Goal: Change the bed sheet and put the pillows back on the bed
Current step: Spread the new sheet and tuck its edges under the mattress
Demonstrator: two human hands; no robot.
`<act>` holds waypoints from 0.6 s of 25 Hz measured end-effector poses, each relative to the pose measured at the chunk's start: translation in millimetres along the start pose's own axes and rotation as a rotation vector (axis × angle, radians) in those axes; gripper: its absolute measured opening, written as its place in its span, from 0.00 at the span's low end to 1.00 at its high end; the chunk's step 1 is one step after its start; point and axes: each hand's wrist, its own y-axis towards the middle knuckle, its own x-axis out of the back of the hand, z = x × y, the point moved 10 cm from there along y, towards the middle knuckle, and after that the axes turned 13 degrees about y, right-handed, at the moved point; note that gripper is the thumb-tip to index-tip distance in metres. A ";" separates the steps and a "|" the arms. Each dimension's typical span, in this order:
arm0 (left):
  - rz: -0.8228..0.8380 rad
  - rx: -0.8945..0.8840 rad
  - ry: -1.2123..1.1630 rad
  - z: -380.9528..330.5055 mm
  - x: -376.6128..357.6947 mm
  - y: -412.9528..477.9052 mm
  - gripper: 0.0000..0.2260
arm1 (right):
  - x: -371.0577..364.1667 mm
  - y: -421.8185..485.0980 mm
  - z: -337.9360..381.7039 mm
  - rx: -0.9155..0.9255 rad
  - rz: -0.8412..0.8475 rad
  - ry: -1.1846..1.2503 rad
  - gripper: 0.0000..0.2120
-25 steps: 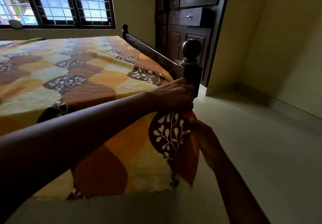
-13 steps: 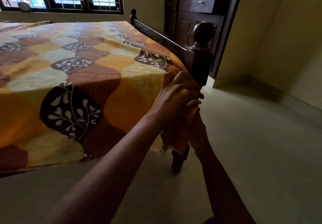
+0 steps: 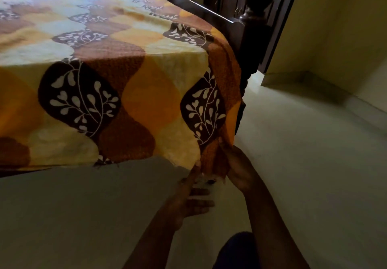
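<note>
Gathering the sheet (image 3: 134,92) corner by the post (image 3: 254,38)
At the corner the right hand (image 3: 237,165) grips the bunched cloth; the left hand (image 3: 188,202) is slack, fingers straight, topmost touching the hem. The sheet lies spread over the bed (image 3: 199,10), draping low here. Likely step: tucking this corner; next calls for pulling it taut and pushing it under.
</note>
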 end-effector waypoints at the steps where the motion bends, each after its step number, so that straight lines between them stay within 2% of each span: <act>1: 0.098 -0.065 -0.082 -2.3 -12.6 2.1 0.30 | 0.7 1.0 -5.1 -0.072 0.025 0.069 0.34; 3: 0.184 -0.165 -0.346 -15.0 -28.3 4.7 0.37 | -0.2 4.0 -10.2 -0.157 0.079 0.122 0.41; 4: 0.186 -0.184 -0.475 -20.3 -31.3 8.8 0.37 | -2.4 4.1 -10.7 -0.171 0.112 0.141 0.42; 5: 0.165 -0.182 -0.565 -24.5 -32.6 12.7 0.32 | -5.5 3.3 -10.0 -0.175 0.127 0.150 0.40; 7: 0.085 -0.162 -0.570 -30.1 -32.1 18.7 0.21 | -3.2 -0.7 -1.3 -0.125 0.065 0.048 0.25; 8: 0.050 -0.138 -0.495 -27.8 -32.5 23.5 0.17 | 2.2 -4.9 7.5 -0.071 -0.018 -0.093 0.17; 9: 0.024 -0.139 -0.449 -25.8 -32.0 28.5 0.17 | 10.7 -11.1 19.1 0.002 -0.128 -0.255 0.13; 12: -0.022 -0.196 -0.499 -20.6 -25.1 41.2 0.18 | 24.2 -44.2 67.2 0.420 -0.432 -0.586 0.15; 13: -0.052 -0.216 -0.489 -19.5 -22.1 43.3 0.13 | 12.8 -56.6 75.4 0.529 -0.450 -0.673 0.16; 15: -0.060 -0.235 -0.474 -17.9 -27.4 38.1 0.02 | -14.9 -63.8 73.2 0.603 -0.387 -0.824 0.18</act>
